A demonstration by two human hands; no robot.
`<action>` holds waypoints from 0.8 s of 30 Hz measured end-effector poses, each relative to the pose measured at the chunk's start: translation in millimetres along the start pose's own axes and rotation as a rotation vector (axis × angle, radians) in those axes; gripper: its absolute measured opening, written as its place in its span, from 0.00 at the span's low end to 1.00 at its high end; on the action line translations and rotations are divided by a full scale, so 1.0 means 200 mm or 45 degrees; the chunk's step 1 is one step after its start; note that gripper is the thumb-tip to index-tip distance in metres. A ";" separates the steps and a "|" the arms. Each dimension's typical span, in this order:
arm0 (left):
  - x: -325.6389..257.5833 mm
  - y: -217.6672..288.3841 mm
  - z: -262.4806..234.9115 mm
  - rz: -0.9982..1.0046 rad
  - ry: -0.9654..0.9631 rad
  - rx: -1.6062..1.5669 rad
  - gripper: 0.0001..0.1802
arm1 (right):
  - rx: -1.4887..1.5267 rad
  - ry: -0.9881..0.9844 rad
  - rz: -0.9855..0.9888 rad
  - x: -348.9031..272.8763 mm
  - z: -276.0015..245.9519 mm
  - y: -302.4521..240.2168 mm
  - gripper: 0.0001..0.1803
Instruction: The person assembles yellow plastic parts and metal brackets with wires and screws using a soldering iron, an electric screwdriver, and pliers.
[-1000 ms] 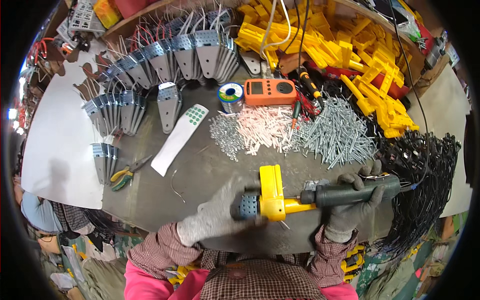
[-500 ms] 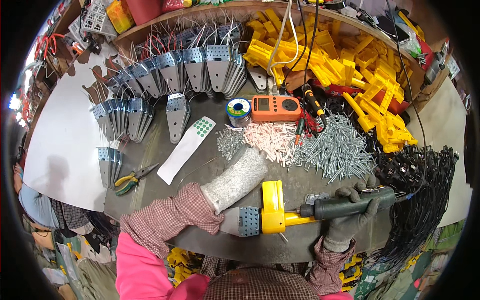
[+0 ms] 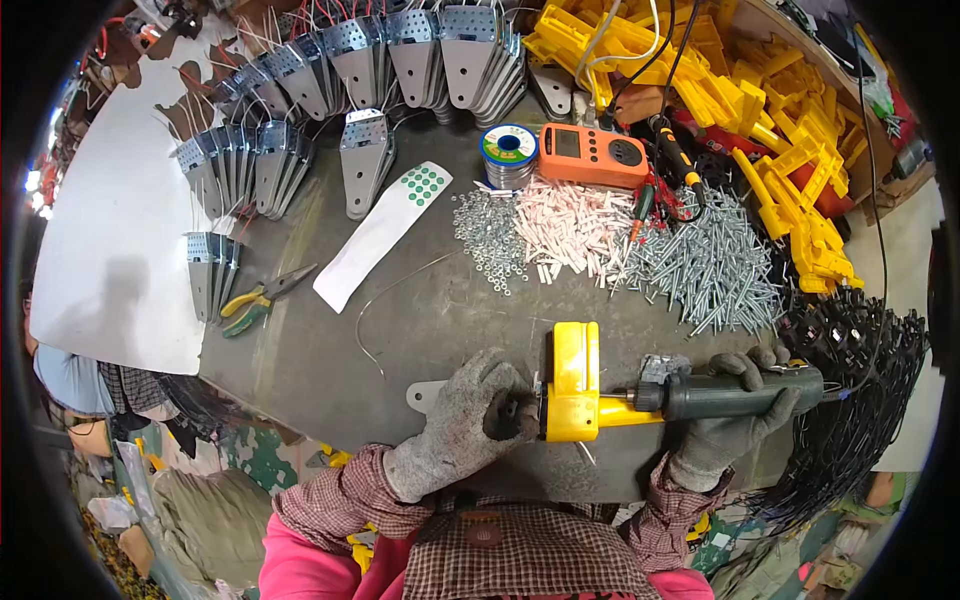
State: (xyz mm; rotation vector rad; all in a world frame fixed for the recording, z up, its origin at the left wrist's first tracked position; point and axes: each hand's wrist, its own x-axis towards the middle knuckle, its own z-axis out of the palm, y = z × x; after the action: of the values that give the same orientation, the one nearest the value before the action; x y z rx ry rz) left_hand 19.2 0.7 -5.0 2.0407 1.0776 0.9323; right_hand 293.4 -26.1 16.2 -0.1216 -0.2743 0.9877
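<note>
Person at the desk (image 3: pixel 440 330), both hands in grey knit gloves, plaid cuffs over pink sleeves. Left hand (image 3: pixel 468 420): fingers curled together around the left end of a yellow part (image 3: pixel 574 385), pinching something small and dark there; what it is cannot be told. Yellow part lies near the front edge of the desk, just ahead of the person's chest, upright block with a short arm running right. Right hand (image 3: pixel 728 425): fingers clamped around a dark green driver (image 3: pixel 740 392), held level, its tip meeting the right end of the yellow part. Flat metal tab (image 3: pixel 425 395) lies just left of the left hand. Farther back, mid-desk: heap of small nuts (image 3: pixel 487 235), heap of pale pink sleeves (image 3: pixel 575 228), heap of screws (image 3: pixel 710 270), side by side. Behind them an orange meter (image 3: pixel 592 155) and a solder spool (image 3: pixel 508 147), touching or nearly so. White strip with green dots (image 3: pixel 380 235) lies diagonally left of the nuts; pliers (image 3: pixel 255 300) with yellow-green grips near the left edge. Metal brackets (image 3: pixel 330 75) fan along the back left. Yellow plastic parts (image 3: pixel 790 150) piled back right; black wires (image 3: pixel 850 390) bundled at the right, beside the right hand.
</note>
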 end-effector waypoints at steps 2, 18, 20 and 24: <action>0.00 0.00 0.00 0.068 -0.003 0.037 0.14 | 0.034 -0.011 0.005 0.00 -0.03 -0.02 0.21; 0.07 0.04 -0.07 -0.015 -0.067 -0.138 0.28 | -0.012 -0.120 -0.002 -0.02 -0.08 -0.06 0.30; 0.06 0.05 -0.10 -0.084 -0.209 0.045 0.26 | -0.018 -0.107 -0.004 -0.02 -0.08 -0.05 0.31; 0.05 0.00 -0.11 0.029 -0.324 0.314 0.23 | -0.002 -0.097 0.018 -0.03 -0.05 -0.04 0.30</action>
State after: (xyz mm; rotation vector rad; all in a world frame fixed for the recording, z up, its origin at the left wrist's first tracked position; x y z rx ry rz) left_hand 4.8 13.4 10.6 2.3013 1.0734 0.5512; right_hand 298.2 -35.7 7.9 -0.0876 -0.3441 1.0076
